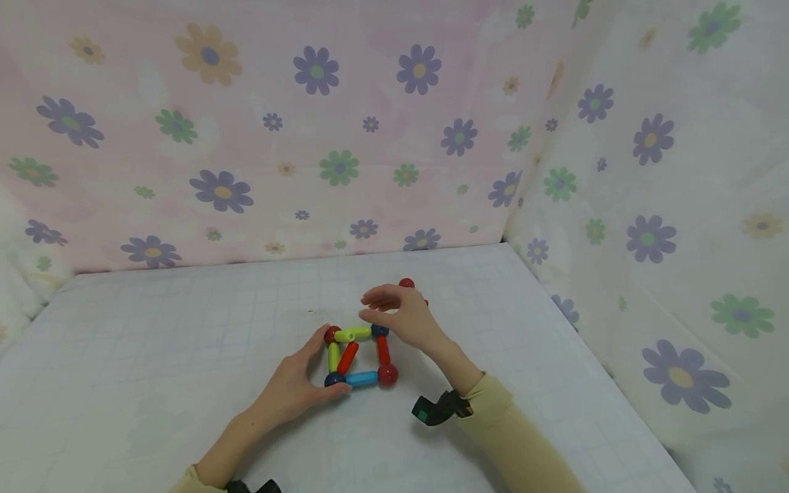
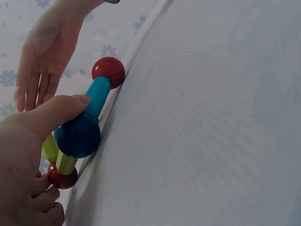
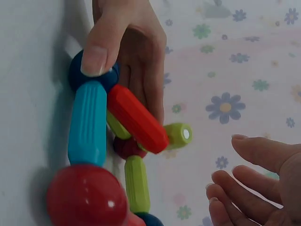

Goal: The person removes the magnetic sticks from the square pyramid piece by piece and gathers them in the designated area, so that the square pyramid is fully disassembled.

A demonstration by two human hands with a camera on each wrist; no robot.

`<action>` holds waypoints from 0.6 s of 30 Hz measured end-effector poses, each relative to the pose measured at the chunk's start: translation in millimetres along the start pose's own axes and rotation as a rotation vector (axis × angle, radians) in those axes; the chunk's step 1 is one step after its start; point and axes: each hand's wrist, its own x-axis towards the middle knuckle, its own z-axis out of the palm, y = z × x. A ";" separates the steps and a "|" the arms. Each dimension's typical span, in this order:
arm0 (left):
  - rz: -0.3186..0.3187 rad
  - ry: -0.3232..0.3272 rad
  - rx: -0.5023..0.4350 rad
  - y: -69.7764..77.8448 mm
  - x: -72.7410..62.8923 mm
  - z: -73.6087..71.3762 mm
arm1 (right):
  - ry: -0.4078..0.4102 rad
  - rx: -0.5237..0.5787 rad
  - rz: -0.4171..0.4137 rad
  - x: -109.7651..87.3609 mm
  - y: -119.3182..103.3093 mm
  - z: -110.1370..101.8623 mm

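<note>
A square of magnetic rods and balls lies on the table. Its corners are a far red ball (image 1: pixel 333 334), a near blue ball (image 3: pixel 75 70), another dark blue ball (image 1: pixel 379 330) and a near red ball (image 3: pixel 87 195). A light blue rod (image 1: pixel 361 378), a red rod (image 1: pixel 383 350) and two green rods form its sides. From the left corners, a second red rod (image 3: pixel 137 120) and a short green rod (image 3: pixel 178 135) stick up. My left hand (image 1: pixel 296 387) grips the left side, thumb on the near blue ball. Holding nothing, my right hand (image 1: pixel 407 318) hovers over the far right corner, fingers loosely bent.
Behind my right hand, a loose red ball (image 1: pixel 406 282) and a bit of a red piece (image 1: pixel 426 302) show, partly hidden. The white-covered table (image 1: pixel 154 356) meets flowered cloth walls (image 1: pixel 265 226) at the back and right. Dark wrist devices (image 1: pixel 440 409) sit by my sleeves.
</note>
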 end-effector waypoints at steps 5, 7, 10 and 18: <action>0.006 -0.003 -0.013 -0.4 -0.2 -0.7 | -0.117 -0.033 0.008 -2.8 -5.0 12.5; 0.007 -0.005 -0.016 -0.3 -0.5 -1.1 | -0.145 -0.044 0.017 -3.9 -4.6 14.5; 0.009 -0.006 -0.013 -0.3 -0.7 -1.0 | -0.167 -0.053 0.025 -4.3 -2.7 15.7; 0.019 -0.006 -0.016 -0.6 -0.5 -0.1 | -0.201 -0.059 0.036 -4.7 0.9 20.3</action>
